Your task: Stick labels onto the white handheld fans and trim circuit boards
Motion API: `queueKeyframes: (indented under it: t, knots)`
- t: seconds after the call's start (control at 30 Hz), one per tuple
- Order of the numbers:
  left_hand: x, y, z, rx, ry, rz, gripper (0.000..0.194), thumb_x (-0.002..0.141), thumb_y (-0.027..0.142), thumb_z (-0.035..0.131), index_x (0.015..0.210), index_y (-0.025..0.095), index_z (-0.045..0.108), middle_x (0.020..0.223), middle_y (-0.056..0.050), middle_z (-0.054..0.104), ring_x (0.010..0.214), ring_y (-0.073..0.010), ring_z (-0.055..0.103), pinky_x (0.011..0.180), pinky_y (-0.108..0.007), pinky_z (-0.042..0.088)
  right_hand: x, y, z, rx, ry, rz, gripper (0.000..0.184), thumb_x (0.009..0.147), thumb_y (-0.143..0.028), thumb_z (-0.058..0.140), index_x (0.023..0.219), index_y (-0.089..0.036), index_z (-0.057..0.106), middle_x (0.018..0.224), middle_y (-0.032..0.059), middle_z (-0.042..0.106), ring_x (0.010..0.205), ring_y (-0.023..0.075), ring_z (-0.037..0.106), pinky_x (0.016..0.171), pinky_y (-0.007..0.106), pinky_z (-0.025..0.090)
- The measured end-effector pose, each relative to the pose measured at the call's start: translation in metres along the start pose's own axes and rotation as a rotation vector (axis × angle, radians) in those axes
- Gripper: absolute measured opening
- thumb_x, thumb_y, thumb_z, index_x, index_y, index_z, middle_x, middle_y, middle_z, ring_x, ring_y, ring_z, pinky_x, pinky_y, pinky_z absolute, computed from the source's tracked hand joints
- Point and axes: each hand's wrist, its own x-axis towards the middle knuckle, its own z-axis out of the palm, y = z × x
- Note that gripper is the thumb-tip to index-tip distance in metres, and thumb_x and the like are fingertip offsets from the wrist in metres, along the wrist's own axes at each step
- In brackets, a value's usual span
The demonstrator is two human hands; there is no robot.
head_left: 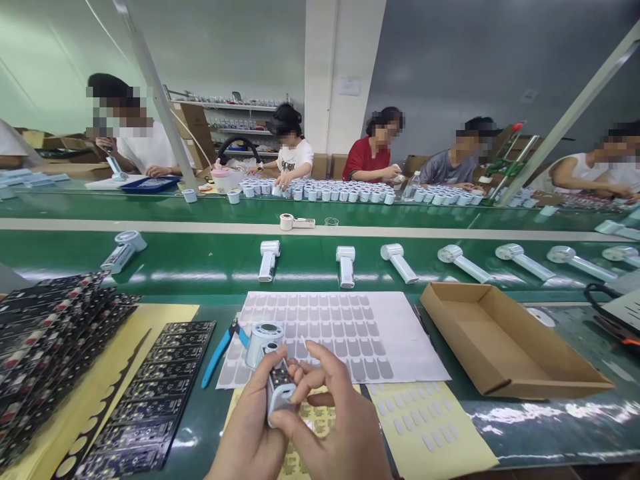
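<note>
My left hand (253, 420) is wrapped round the handle of a light-blue handheld fan (263, 345), its round head pointing away from me. The handle's side is open and shows a dark circuit board. My right hand (340, 417) is closed about the handle's near end, thumb low on it and other fingers curled along its side. A small pale bit shows by the right index fingertip, too small to name. Beneath and beyond the fan lies a white sheet of grey stickers (345, 327). Blue-handled pliers (219, 353) rest to the left, partly behind the fan.
Circuit board panels (150, 387) lie at left beside a tall stack of boards (45, 353). A cardboard tray (505, 340) stands at right; a yellow sticker sheet (430, 427) lies nearer. Several fans lie along the green conveyor belt (310, 267). Co-workers sit behind rows of fan heads (345, 193).
</note>
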Motion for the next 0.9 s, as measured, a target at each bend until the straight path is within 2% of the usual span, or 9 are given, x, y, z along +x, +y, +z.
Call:
queueKeyframes:
  t: [0.17, 0.27, 0.33, 0.43, 0.5, 0.6, 0.7, 0.83, 0.9]
  knots:
    - [-0.011, 0.000, 0.006, -0.077, 0.058, -0.129, 0.012, 0.097, 0.014, 0.048, 0.088, 0.013, 0.057, 0.068, -0.003, 0.058, 0.044, -0.0060, 0.057, 0.042, -0.013, 0.051, 0.000, 0.007, -0.006, -0.007, 0.122, 0.072, 0.090, 0.062, -0.036, 0.089, 0.141, -0.029, 0.047, 0.125, 0.0080, 0.058, 0.102, 0.0277, 0.067, 0.068, 0.031, 0.059]
    - [-0.011, 0.002, 0.000, 0.014, -0.034, -0.142, 0.011, 0.095, 0.012, 0.050, 0.091, 0.011, 0.060, 0.069, -0.001, 0.057, 0.043, -0.0057, 0.055, 0.040, -0.014, 0.052, 0.003, 0.020, -0.026, 0.134, 0.140, 0.137, 0.067, 0.082, -0.048, 0.072, 0.140, -0.028, 0.046, 0.124, 0.0084, 0.056, 0.094, 0.0222, 0.067, 0.062, 0.028, 0.057]
    - [-0.005, 0.002, -0.011, 0.218, -0.067, -0.034, 0.010, 0.088, 0.005, 0.059, 0.094, 0.011, 0.064, 0.072, -0.003, 0.062, 0.049, -0.0080, 0.059, 0.047, -0.018, 0.057, 0.002, 0.032, -0.045, 0.095, 0.153, 0.134, 0.048, 0.090, -0.051, 0.064, 0.130, -0.025, 0.055, 0.121, 0.0091, 0.057, 0.093, 0.0214, 0.065, 0.062, 0.027, 0.055]
    - [0.009, -0.003, -0.030, 0.555, -0.094, 0.170, 0.022, 0.071, 0.001, 0.074, 0.090, 0.012, 0.069, 0.078, -0.008, 0.071, 0.068, -0.0189, 0.072, 0.067, -0.027, 0.063, -0.004, 0.051, -0.071, -0.073, 0.104, 0.125, 0.026, 0.093, -0.047, 0.062, 0.097, -0.022, 0.067, 0.113, 0.0085, 0.059, 0.095, 0.0222, 0.063, 0.062, 0.026, 0.053]
    - [0.020, -0.007, -0.042, 0.698, -0.143, 0.236, 0.026, 0.062, 0.008, 0.083, 0.084, 0.013, 0.071, 0.081, -0.011, 0.075, 0.082, -0.0275, 0.076, 0.075, -0.031, 0.062, -0.011, 0.063, -0.081, -0.160, 0.067, 0.135, 0.024, 0.092, -0.040, 0.063, 0.079, -0.021, 0.067, 0.104, 0.0064, 0.061, 0.093, 0.0220, 0.063, 0.069, 0.028, 0.054]
    - [0.033, -0.012, -0.055, 0.836, -0.195, 0.321, 0.036, 0.055, 0.023, 0.090, 0.085, 0.014, 0.072, 0.091, -0.016, 0.078, 0.093, -0.0342, 0.075, 0.081, -0.034, 0.060, -0.022, 0.076, -0.087, -0.207, 0.021, 0.149, 0.017, 0.088, -0.031, 0.066, 0.074, -0.021, 0.066, 0.096, 0.0043, 0.062, 0.091, 0.0213, 0.064, 0.082, 0.031, 0.053]
    - [0.038, -0.014, -0.059, 0.891, -0.195, 0.372, 0.039, 0.057, 0.031, 0.089, 0.088, 0.016, 0.071, 0.097, -0.017, 0.079, 0.095, -0.0357, 0.075, 0.085, -0.039, 0.060, -0.031, 0.084, -0.084, -0.275, -0.023, 0.138, 0.012, 0.089, -0.027, 0.063, 0.079, -0.021, 0.067, 0.097, 0.0045, 0.063, 0.081, 0.0190, 0.064, 0.075, 0.030, 0.052]
    - [0.037, -0.015, -0.058, 0.874, -0.189, 0.375, 0.035, 0.059, 0.026, 0.087, 0.088, 0.017, 0.069, 0.093, -0.015, 0.079, 0.095, -0.0348, 0.075, 0.086, -0.039, 0.059, -0.037, 0.089, -0.082, -0.446, -0.029, 0.030, 0.015, 0.092, -0.022, 0.056, 0.082, -0.023, 0.066, 0.096, 0.0040, 0.065, 0.084, 0.0198, 0.066, 0.072, 0.030, 0.049]
    - [0.036, -0.016, -0.056, 0.850, -0.179, 0.373, 0.034, 0.058, 0.021, 0.086, 0.088, 0.017, 0.069, 0.092, -0.014, 0.080, 0.094, -0.0338, 0.076, 0.086, -0.038, 0.060, -0.039, 0.088, -0.085, -0.360, -0.064, -0.004, 0.014, 0.090, -0.021, 0.059, 0.077, -0.023, 0.067, 0.092, 0.0033, 0.064, 0.084, 0.0194, 0.065, 0.072, 0.029, 0.048]
